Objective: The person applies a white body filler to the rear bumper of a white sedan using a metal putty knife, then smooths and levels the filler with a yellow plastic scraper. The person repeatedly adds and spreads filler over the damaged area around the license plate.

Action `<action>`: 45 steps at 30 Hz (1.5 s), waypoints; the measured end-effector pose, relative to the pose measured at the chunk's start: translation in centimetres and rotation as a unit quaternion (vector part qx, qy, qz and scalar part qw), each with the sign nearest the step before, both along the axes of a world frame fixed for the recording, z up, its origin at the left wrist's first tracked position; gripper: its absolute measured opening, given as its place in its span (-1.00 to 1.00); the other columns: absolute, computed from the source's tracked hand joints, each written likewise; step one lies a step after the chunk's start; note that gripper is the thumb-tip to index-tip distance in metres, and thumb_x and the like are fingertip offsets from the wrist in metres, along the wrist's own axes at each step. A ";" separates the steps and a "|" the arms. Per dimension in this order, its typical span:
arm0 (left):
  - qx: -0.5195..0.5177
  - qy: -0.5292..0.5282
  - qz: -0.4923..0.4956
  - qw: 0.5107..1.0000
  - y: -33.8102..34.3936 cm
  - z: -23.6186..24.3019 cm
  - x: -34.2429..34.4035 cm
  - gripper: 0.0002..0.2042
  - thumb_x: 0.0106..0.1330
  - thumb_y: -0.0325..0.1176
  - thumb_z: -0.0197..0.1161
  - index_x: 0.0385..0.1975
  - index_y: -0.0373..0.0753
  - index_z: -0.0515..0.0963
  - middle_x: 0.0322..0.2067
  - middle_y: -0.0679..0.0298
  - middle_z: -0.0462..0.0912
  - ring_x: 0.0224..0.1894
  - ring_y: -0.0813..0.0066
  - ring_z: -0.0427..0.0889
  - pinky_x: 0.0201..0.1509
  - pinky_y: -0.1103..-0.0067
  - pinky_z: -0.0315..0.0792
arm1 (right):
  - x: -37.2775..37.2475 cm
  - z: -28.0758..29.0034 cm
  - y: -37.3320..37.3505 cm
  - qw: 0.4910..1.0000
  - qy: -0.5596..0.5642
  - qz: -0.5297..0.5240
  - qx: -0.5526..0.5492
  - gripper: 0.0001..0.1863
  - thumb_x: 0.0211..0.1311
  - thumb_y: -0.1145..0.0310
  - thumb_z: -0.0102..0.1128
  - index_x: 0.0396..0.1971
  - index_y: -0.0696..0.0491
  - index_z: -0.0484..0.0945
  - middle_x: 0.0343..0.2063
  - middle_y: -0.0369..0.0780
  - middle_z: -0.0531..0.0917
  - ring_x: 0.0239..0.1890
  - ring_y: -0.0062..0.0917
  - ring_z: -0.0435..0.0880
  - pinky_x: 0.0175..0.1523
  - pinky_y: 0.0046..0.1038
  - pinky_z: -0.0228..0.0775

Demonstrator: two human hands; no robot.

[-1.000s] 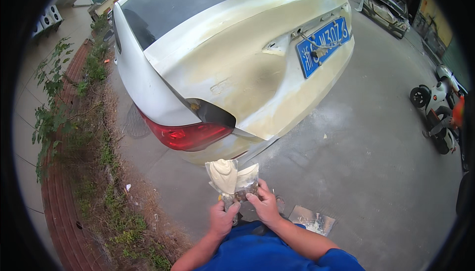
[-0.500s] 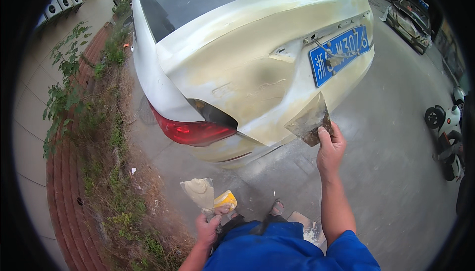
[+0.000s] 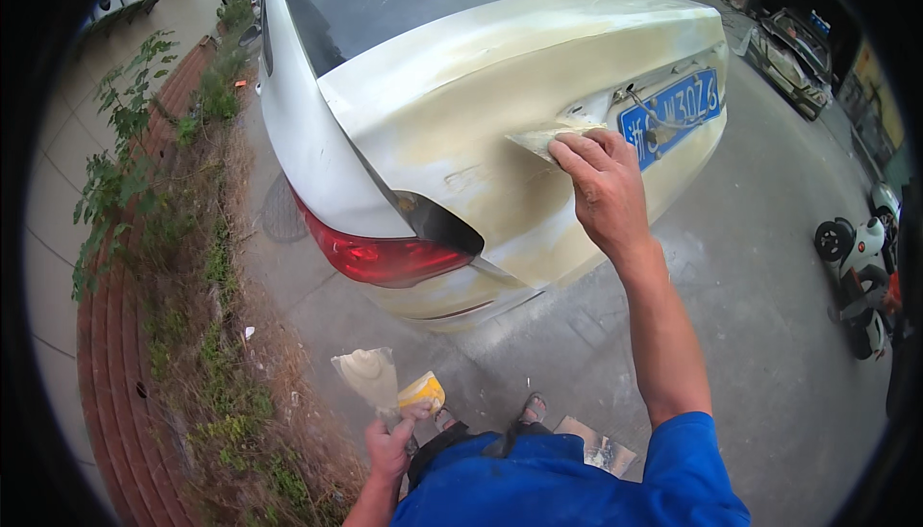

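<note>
My right hand point(image 3: 611, 195) pinches a thin, flat filler spreader point(image 3: 540, 139) held at the car's trunk lid point(image 3: 433, 118), left of the blue number plate point(image 3: 663, 115). Tan filler and sanded patches cover the lid, with a rough streak point(image 3: 468, 177) above the red tail light point(image 3: 375, 250). Low on the left, my left hand point(image 3: 389, 445) is closed round a putty knife point(image 3: 368, 373) whose blade carries a mound of pale filler. It also holds a yellow spreader point(image 3: 423, 390) beside that blade. Whether the right spreader's edge touches the panel, I cannot tell.
A stained cardboard piece point(image 3: 596, 445) lies on the ground near my feet. Weeds point(image 3: 226, 335) and a reddish stepped ledge point(image 3: 120, 373) run along the left. At the right stand a white scooter point(image 3: 865, 243) and, farther off, a parked vehicle point(image 3: 793, 61).
My right hand has moved up and forward, bringing its spreader from beside the bumper to the trunk lid. The left hand keeps its putty knife and yellow spreader low.
</note>
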State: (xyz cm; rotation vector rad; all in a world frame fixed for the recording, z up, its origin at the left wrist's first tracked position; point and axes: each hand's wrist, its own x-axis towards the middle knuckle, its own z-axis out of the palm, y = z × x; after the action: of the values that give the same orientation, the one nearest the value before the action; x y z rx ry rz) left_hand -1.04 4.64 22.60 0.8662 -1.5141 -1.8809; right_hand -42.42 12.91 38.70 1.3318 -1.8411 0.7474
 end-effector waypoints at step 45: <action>-0.007 -0.047 -0.019 0.999 -3.2 1.1 1.5 -0.87 0.21 -0.59 0.08 -0.42 -0.43 0.59 -0.32 0.03 0.71 -0.10 0.15 0.71 0.18 0.24 0.51 | 5.9 -12.8 -2.8 0.362 -0.741 0.070 -0.561 -0.59 0.23 0.64 -0.01 0.10 0.31 0.45 -0.04 -0.07 0.59 -0.05 -0.27 0.64 0.02 -0.10 0.61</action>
State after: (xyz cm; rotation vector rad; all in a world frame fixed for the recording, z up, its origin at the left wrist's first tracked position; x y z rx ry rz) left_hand 0.50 1.45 23.67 0.9368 -1.6079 -1.8786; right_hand -36.54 10.12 25.94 -0.6274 -1.1349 3.1426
